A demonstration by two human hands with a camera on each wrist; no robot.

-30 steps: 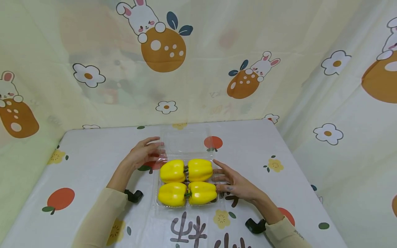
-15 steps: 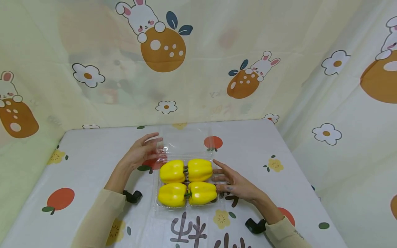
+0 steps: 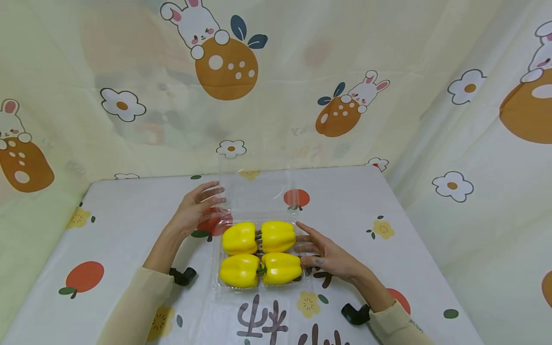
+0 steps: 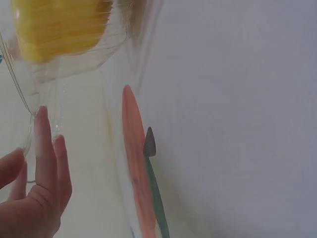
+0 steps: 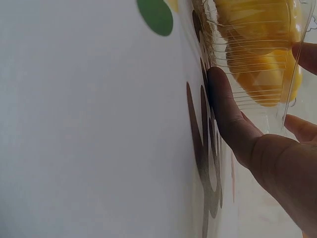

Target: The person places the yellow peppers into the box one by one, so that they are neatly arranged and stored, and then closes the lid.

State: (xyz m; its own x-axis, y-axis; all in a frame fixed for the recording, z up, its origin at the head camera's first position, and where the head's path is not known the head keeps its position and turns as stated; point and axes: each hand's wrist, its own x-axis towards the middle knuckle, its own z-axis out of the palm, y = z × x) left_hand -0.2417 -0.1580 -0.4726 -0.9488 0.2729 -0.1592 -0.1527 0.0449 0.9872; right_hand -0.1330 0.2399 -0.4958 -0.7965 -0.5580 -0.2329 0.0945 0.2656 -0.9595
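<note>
A clear plastic clamshell box on the table holds several yellow bell peppers. Its hinged transparent lid stands raised at the far side, tilted back. My left hand is at the lid's left edge, fingers extended and spread, and its fingertips meet the plastic edge in the left wrist view. My right hand rests against the box's right side with fairly straight fingers. In the right wrist view, its thumb lies along the ribbed side wall and other fingers reach the rim.
A white tablecloth printed with fruit, flowers and dark lettering covers the table. Patterned curtains enclose the back and sides. Black wrist-worn devices sit below both wrists.
The lid has risen, its far edge now higher against the curtain. My left hand has moved slightly up and away with it. The right hand and box have stayed in place.
</note>
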